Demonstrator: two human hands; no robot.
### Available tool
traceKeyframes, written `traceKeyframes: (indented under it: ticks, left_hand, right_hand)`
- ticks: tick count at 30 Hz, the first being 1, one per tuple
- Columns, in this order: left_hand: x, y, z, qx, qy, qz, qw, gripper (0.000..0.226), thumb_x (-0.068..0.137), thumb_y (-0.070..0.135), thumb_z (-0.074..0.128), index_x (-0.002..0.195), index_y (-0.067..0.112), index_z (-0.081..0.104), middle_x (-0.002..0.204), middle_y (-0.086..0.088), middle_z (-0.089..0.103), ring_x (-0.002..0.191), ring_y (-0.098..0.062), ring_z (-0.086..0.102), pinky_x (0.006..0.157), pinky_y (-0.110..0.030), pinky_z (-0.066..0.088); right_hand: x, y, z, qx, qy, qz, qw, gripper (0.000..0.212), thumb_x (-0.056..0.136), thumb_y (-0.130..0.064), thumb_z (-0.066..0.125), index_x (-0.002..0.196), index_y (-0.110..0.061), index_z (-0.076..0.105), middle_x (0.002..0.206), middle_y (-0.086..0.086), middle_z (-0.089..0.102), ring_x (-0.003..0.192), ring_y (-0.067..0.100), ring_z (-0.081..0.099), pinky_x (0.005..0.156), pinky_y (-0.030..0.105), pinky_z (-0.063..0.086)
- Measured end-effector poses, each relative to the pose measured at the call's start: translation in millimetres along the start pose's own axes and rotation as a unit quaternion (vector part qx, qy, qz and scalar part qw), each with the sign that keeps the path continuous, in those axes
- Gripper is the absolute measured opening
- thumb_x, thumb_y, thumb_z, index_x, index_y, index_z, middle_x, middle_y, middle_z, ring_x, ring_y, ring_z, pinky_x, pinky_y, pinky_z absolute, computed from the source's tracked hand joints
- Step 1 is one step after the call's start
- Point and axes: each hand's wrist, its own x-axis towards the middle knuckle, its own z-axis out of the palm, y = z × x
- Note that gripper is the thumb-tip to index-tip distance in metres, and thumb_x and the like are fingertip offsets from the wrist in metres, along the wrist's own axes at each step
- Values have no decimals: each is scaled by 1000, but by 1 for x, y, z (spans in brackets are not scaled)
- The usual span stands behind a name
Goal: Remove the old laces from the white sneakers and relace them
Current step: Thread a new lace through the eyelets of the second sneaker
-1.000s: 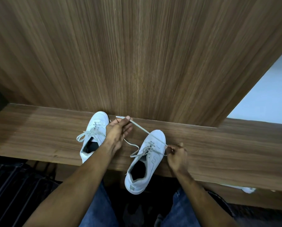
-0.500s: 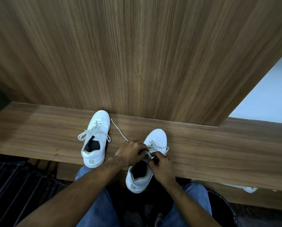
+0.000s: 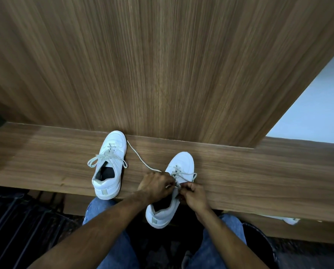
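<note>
On the wooden worktop [image 3: 45, 164], our left sneaker [image 3: 109, 166] sits left of the right sneaker [image 3: 173, 187]. There, our left hand [image 3: 156, 184] and right hand [image 3: 194, 195] meet, fingers pinching its lace [image 3: 140, 160], whose free end trails toward the left sneaker.

Two sneakers sit on a counter [image 3: 259, 175], toes pointing toward the wall panel [image 3: 162, 65] behind it. The left sneaker [image 3: 111, 166] lies left of the right sneaker [image 3: 173, 187], apart from it, its toe touching the panel. The right sneaker's heel overhangs the counter's near edge. Both hands, left [image 3: 155, 184] and right [image 3: 194, 195], meet over the right sneaker's lace [image 3: 140, 160], which trails across the counter toward the left sneaker's toe.
</note>
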Motion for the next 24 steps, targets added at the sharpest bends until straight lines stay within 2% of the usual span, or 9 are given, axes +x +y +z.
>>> traceKeyframes:
  ticks: [7,11,13,17,19,21,23,24]
  left_hand:
    - [0,6,5,11,2,-22,1000,30,90,41,46,104,23,65,112,3,65,104,-24,61,81,-33,45]
    - [1,9,9,14,3,-21,1000,32,91,42,45,101,20,65,112,1,65,103,-25,61,80,-33,46]
    - [3,9,8,7,6,-18,1000,31,91,41,46,102,21,66,111,2,65,103,-23,61,79,-33,45]
    - [4,7,6,-3,14,-11,1000,29,90,41,47,100,22,67,107,2,61,100,-22,61,76,-33,46]
    - [1,4,7,-25,25,-19,999,26,88,42,50,100,25,66,107,5,58,101,-20,60,77,-32,47]
    - [-3,-3,9,-67,38,-30,997,26,84,44,57,104,30,64,110,9,55,102,-19,59,78,-33,49]
    - [-8,-12,12,-112,40,-35,992,38,77,48,63,111,31,58,112,9,53,102,-20,59,79,-35,49]
    - [-10,-17,12,-125,43,-37,991,44,74,48,64,113,30,56,112,9,52,102,-20,59,81,-35,49]
  right_hand:
    - [-1,1,1,31,-6,14,999,27,88,8,55,74,-8,71,75,9,71,73,22,65,72,38,54]
    - [-3,-1,0,48,-9,22,999,26,89,7,55,76,-10,70,72,6,71,70,21,64,67,30,54]
    - [-3,0,-2,67,-10,38,997,21,93,-1,55,80,-10,68,71,5,69,66,18,64,62,25,53]
    - [-3,-3,-4,7,-30,22,999,21,97,-5,52,80,-9,65,68,1,68,59,10,64,56,20,51]
    - [3,-5,-5,-74,-9,-13,997,24,95,-3,54,75,-12,64,68,3,67,60,12,62,56,18,50]
    - [13,-9,-11,-169,37,-60,983,32,89,-1,54,68,-24,62,73,1,67,66,12,64,64,21,51]
    - [19,-23,-21,-153,102,-94,978,36,85,3,51,66,-26,60,73,3,67,68,21,67,69,32,54]
    - [21,-32,-28,-89,143,-106,980,37,86,7,48,68,-24,59,70,4,64,63,20,65,65,34,54]
